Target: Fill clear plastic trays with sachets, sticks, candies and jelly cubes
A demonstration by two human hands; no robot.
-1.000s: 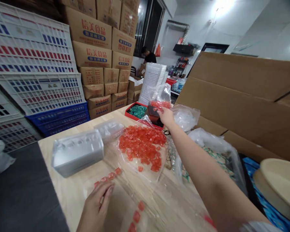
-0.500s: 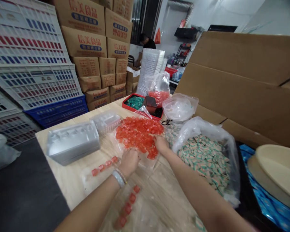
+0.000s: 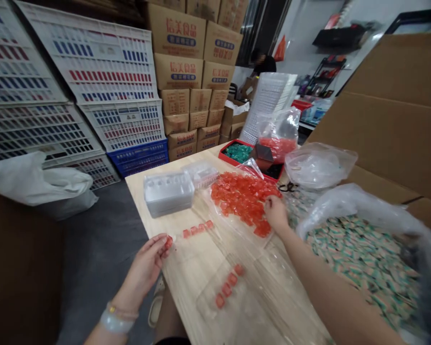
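Evidently translucent and glossy, small squarish red pieces point(image 3: 201, 227) form two short rows of four on the pale wooden worktop point(image 3: 163, 224), one left of centre, one at lower centre; many more lie in a loose heap point(image 3: 233, 194) at the middle of the frame, on clear plastic.

Among containers, a red-rimmed shallow tray point(image 3: 221, 156) at upper centre holds shiny green pieces point(image 3: 239, 152); right of them, an upright clear plastic bag point(image 3: 276, 122) has red pieces in its bottom. At lower right, an open clear plastic bag point(image 3: 366, 199) is full of green-and-pink patterned pieces point(image 3: 366, 258).

At lower left, the left hand point(image 3: 149, 262) has a narrow grip, fingertips pinching one red piece. Right of centre, the right hand point(image 3: 277, 213) bends its fingers at the heap's edge; whether its grip holds anything, I cannot tell.
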